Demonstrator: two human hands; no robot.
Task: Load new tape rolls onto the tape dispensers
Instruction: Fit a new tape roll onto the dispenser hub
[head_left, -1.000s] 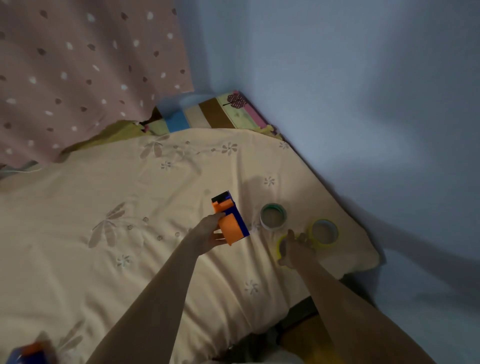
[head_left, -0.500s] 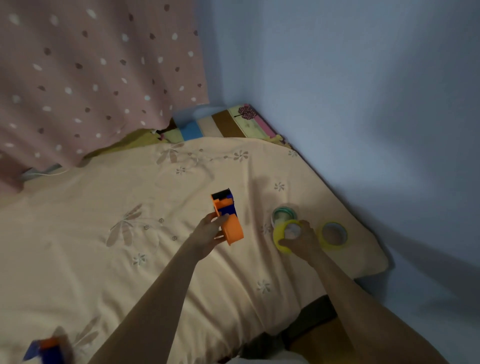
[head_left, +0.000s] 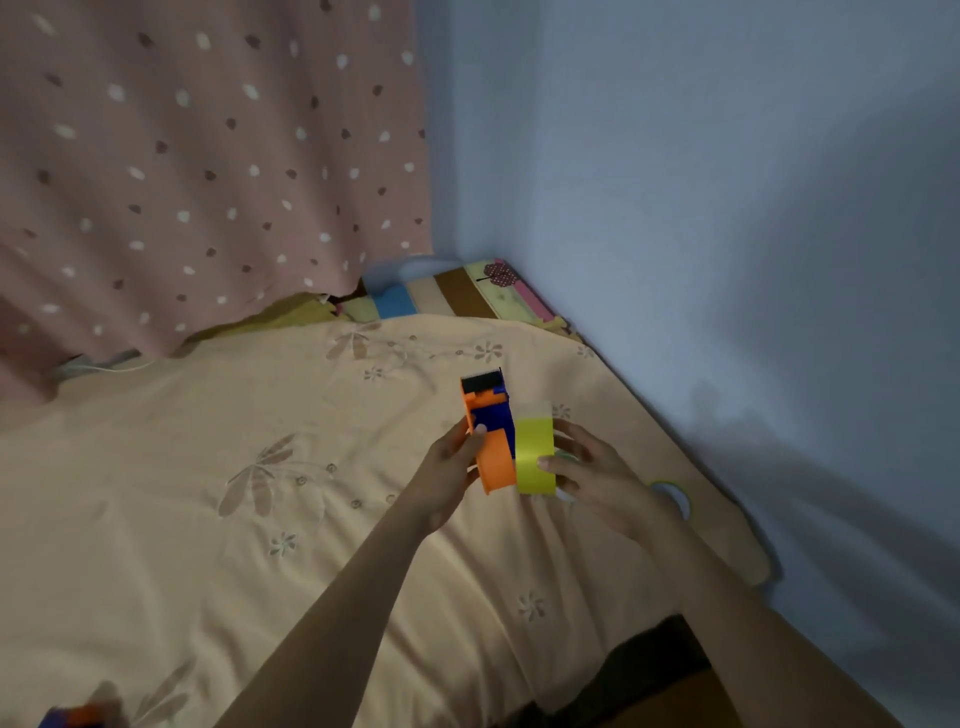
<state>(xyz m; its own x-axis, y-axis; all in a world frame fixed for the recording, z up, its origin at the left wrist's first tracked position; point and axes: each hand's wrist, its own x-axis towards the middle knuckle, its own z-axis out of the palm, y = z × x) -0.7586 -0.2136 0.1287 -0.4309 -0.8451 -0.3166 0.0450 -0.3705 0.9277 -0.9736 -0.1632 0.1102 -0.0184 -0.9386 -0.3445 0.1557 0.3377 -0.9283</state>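
left hand (head_left: 452, 462) grips dispenser (head_left: 491, 431) | right hand (head_left: 597, 473) grips yellow roll (head_left: 534, 452) | peach bedspread (head_left: 208, 519) | blue wall (head_left: 727, 208)

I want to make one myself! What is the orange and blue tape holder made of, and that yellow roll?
The tape dispenser in the left hand looks like hard, smooth plastic: solid bright orange and blue, with crisp moulded edges. The yellow tape roll in the right hand looks like thin plastic film wound in layers; its upper edge seems slightly see-through. The dim light leaves its shine unclear.
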